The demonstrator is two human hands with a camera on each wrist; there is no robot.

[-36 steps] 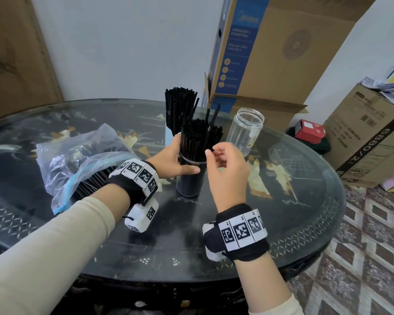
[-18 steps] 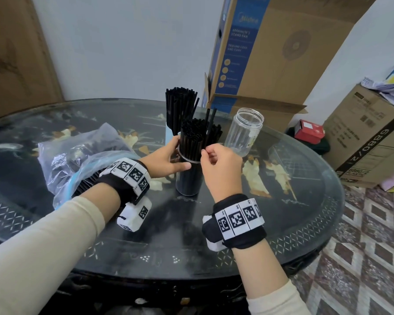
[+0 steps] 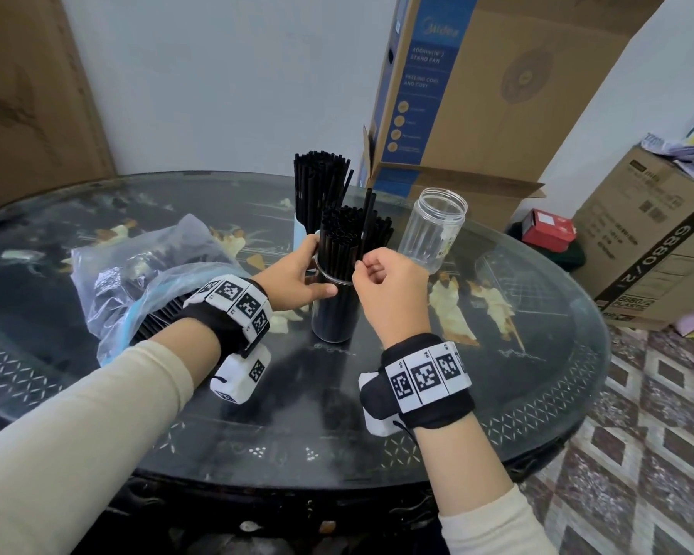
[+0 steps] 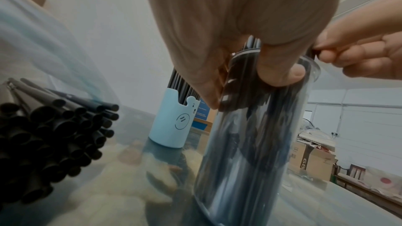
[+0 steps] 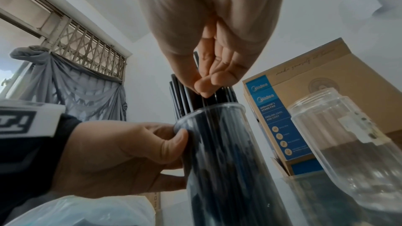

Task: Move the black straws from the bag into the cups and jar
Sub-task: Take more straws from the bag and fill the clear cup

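Observation:
A clear cup [image 3: 333,310] [image 4: 245,152] [image 5: 226,161] packed with black straws [image 3: 347,238] stands mid-table. My left hand [image 3: 297,274] [image 4: 250,68] [image 5: 135,150] grips it just under the rim. My right hand [image 3: 385,282] [image 5: 204,82] pinches a straw above the rim on the cup's right side. Behind stands a light blue bear cup [image 3: 300,234] [image 4: 174,123] full of straws. An empty clear jar [image 3: 433,230] [image 5: 352,145] stands to the right. The plastic bag [image 3: 145,274] with remaining straws [image 4: 50,135] lies at the left.
The round glass-topped table [image 3: 297,426] has its rim close to me. A tall cardboard fan box [image 3: 477,90] leans behind the jar. More boxes [image 3: 654,250] stand on the tiled floor at the right.
My right hand has drawn in to the cup's rim and closed its fingertips on a straw. The left hand keeps its hold on the cup.

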